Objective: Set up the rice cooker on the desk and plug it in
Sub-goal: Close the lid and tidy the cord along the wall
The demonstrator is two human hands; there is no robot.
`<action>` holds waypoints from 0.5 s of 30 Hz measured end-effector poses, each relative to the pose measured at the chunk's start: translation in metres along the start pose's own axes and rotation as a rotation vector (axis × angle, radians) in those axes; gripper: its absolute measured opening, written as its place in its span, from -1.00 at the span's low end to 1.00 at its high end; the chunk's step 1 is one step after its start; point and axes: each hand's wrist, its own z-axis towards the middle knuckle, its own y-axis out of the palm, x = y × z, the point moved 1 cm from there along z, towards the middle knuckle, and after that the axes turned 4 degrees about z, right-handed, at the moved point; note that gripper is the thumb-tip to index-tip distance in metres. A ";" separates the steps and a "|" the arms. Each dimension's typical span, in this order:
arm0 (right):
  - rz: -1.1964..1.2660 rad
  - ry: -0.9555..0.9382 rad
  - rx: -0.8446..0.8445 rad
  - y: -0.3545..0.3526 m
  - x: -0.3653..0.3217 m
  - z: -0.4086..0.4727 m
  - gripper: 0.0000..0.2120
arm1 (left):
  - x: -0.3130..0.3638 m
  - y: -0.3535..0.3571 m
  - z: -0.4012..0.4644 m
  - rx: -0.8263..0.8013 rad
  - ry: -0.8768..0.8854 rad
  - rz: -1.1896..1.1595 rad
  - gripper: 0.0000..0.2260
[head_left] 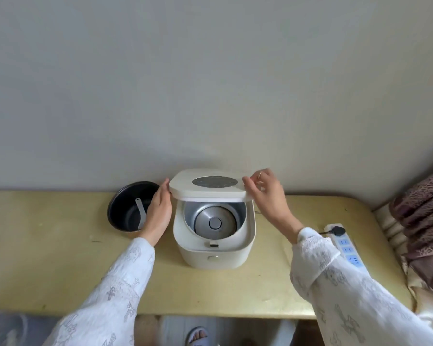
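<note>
Both hands are on the lid (pixel 211 184) of the rice cooker (pixel 214 236): left hand (pixel 158 216) w/ fingers straight, flat against the lid's left edge, not curled round it; right hand (pixel 269 196) w/ thumb & fingers pinching the lid's right front corner, a ring showing on one finger. Lid is hinged at the back & stands partway up, its control panel face tilted toward the ceiling, front lip hanging over the cavity. Can't tell if it's on its way up or down. Cooker body sits on the surface (pixel 60 258) near the back, just off the wall, about mid-width; latch button & front face point at the person, so front-to-back axis runs from person to wall. Inside, the bare heating plate shows, so no pot in it. The inner pot (pixel 125 208) stands just left of the cooker, beside the left hand, w/ a white rice paddle (pixel 141 212) leaning inside. Off to the right, a power strip (pixel 345 243) lies along the surface's right end w/ a black plug (pixel 335 231) already seated at its far end; whether that cord is the cooker's I can't trace. My read: placing is done, plugging prob. done, pot still to go in & lid to shut.
</note>
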 end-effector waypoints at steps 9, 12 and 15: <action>-0.008 0.417 -0.304 0.024 0.089 -0.059 -0.12 | -0.071 0.010 -0.037 -0.208 -0.231 0.032 -0.58; 0.027 0.525 -0.348 0.029 0.100 -0.056 -0.25 | -0.076 0.011 -0.037 -0.233 -0.240 0.052 -0.57; -0.023 0.542 -0.381 0.032 0.106 -0.058 -0.42 | -0.081 0.012 -0.035 -0.232 -0.287 0.102 -0.55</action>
